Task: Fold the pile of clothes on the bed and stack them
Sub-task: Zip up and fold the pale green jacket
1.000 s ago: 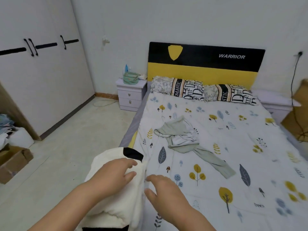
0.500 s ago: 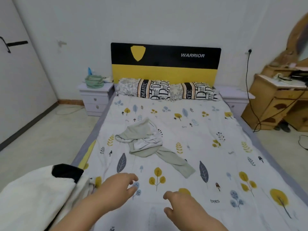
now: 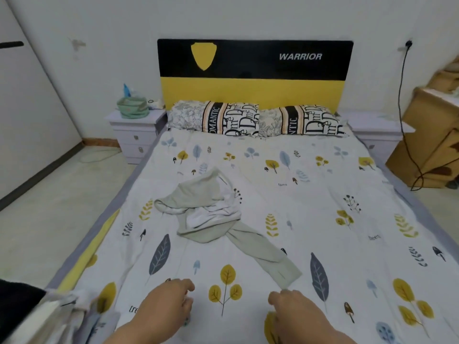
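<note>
both my hands, left [image 3: 165,302] and right [image 3: 295,310], hover loose-fingered, gripping nothing, over the bed [image 3: 323,219]; crumpled green garment [image 3: 206,214] lies beyond.

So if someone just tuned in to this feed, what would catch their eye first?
Probably the black-and-yellow headboard lettered WARRIOR at the far end of the bed. Next, the crumpled pale green garment lying unfolded mid-bed on the leaf-print sheet, one sleeve trailing toward the right hand. Both that and the left hand hover empty near the bed's near edge.
</note>
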The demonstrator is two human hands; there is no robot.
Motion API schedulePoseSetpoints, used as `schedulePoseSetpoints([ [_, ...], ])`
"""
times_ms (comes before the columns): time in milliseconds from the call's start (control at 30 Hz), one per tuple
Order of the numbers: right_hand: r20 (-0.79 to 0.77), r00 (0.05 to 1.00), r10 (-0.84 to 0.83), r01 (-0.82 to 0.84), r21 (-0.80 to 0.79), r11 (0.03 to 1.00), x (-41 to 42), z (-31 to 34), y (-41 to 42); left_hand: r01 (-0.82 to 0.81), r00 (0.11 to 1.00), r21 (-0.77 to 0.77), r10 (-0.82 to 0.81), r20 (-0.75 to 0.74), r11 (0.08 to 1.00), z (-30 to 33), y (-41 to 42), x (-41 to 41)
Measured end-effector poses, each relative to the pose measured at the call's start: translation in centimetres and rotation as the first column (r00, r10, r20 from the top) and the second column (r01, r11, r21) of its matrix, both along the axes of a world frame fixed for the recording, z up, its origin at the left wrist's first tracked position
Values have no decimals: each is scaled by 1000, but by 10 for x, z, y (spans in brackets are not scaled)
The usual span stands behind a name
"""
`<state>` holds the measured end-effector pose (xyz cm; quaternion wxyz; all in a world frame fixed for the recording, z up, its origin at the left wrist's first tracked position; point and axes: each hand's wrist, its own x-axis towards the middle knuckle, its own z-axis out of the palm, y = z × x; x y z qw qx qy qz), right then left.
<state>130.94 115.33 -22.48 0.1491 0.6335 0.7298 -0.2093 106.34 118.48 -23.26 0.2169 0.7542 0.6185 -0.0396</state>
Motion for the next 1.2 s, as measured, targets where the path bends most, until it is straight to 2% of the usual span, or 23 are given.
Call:
schedulePoseSetpoints([
  [133,-8,999,-52,52,35,998,2,-44,50,-26,998,37,28,-53,999,-53,50,4],
  [333,101,994,-45,34,113,993,-11,-127,134,6,989,99,8,-148,995,-127,133,9],
  [533,91,988,-123,102,201,974,-18,-193,209,0,971,180,43,-236,984,-184,206,2],
  [667,107,966,-234,213,175,961,2,-236,219,-23,960,227,85,-265,974,-226,239,-7],
  [767,167,963,-210,198,86,976,14,-258,208,-29,966,124,60,-250,992,-250,246,-10],
  [833,194,968,-161,132,155,979,18,-264,198,20,961,134,18,-276,991,-259,243,-10],
  [900,144,978,-153,119,222,968,19,-266,188,122,946,162,-66,-317,979,-255,238,-3],
  [1033,53,985,-165,155,164,974,15,-256,163,134,982,48,-127,-139,990,-238,210,19],
  [1100,12,983,-182,180,94,979,15,-249,141,166,985,40,-163,-62,985,-222,181,35],
  [1200,-21,983,-185,184,-19,983,9,-239,107,223,975,-37,-223,-9,974,-190,129,48],
])
